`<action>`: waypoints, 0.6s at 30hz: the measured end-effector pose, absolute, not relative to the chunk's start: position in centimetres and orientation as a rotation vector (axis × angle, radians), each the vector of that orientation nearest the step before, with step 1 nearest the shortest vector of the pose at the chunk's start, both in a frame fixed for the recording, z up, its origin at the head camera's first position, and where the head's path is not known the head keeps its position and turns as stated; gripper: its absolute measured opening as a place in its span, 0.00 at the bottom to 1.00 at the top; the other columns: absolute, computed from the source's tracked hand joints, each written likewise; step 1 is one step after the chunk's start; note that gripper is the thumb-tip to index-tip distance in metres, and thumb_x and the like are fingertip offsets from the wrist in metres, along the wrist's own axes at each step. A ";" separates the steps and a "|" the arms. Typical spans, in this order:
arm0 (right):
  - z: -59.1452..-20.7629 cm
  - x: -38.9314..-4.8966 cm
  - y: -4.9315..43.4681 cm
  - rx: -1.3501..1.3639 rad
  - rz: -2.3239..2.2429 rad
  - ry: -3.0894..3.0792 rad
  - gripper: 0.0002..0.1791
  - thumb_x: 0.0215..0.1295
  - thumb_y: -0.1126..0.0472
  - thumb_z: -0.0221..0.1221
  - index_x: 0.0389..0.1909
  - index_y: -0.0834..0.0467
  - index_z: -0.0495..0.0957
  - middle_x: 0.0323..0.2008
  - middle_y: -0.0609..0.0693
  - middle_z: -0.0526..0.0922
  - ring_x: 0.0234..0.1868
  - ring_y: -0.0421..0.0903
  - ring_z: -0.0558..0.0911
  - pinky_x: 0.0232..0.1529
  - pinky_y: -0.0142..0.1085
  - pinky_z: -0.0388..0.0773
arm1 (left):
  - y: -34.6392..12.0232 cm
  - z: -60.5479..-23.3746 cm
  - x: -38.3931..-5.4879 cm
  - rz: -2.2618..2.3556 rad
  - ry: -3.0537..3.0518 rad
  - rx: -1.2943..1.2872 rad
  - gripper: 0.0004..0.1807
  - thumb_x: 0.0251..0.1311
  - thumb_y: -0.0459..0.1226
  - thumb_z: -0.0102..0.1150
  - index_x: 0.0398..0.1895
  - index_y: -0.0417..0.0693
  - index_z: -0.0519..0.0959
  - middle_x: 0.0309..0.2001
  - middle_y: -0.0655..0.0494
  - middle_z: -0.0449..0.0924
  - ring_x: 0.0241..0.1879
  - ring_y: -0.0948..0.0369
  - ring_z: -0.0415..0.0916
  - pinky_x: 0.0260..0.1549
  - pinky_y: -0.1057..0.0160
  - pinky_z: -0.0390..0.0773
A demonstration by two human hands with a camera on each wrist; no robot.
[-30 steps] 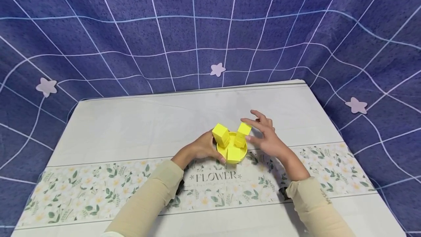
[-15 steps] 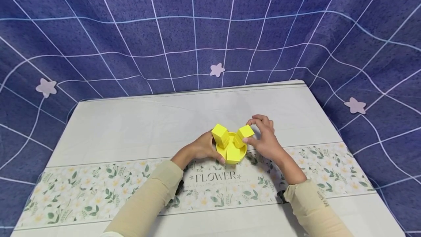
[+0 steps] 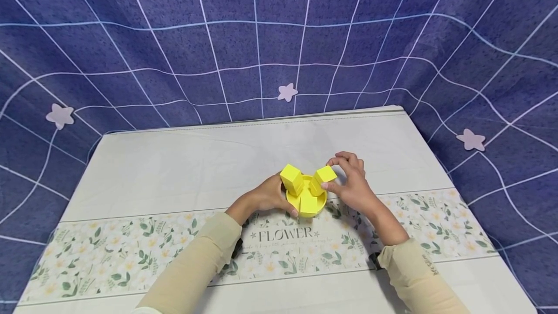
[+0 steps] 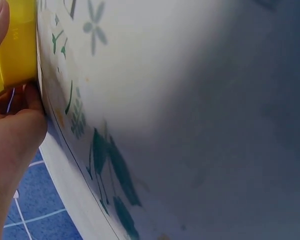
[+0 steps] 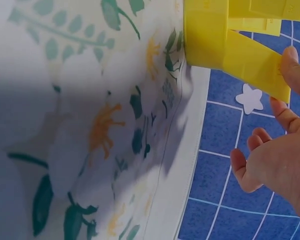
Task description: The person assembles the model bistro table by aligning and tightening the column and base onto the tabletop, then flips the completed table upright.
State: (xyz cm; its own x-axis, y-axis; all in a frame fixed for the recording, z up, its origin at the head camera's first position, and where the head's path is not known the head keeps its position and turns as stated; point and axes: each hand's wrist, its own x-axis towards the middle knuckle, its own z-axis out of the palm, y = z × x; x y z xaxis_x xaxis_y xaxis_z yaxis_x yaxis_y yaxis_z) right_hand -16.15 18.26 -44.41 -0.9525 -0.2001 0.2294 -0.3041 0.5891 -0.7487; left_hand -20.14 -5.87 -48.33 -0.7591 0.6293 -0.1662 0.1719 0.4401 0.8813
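A round yellow cup stands on the table with three square-topped yellow blocks in it. My left hand curls round its left side, thumb at the near rim; the left wrist view catches only part of the cup. My right hand pinches the top of the right block between thumb and index finger. That block leans outward to the right, its foot inside the cup, as the right wrist view also shows. The left block rises tall beside my left fingers, and the front block sits near the front rim.
A white cloth with a printed floral band and the word FLOWER covers the table. Behind and at both sides hangs a blue gridded curtain with pale stars. The table's back edge runs beyond the hands.
My right thumb and index finger have come together on the right block, and its top has tilted to the right. My left hand has stayed round the cup.
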 end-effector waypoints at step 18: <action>-43.9 -16.1 19.3 0.402 1.332 -2.660 0.25 0.56 0.49 0.57 0.54 0.50 0.67 0.59 0.52 0.57 0.56 0.49 0.52 0.51 0.52 0.52 | -6.2 -48.3 -19.1 1.283 2.329 0.573 0.51 0.13 0.50 0.77 0.53 0.65 0.62 0.48 0.70 0.68 0.50 0.68 0.65 0.56 0.61 0.57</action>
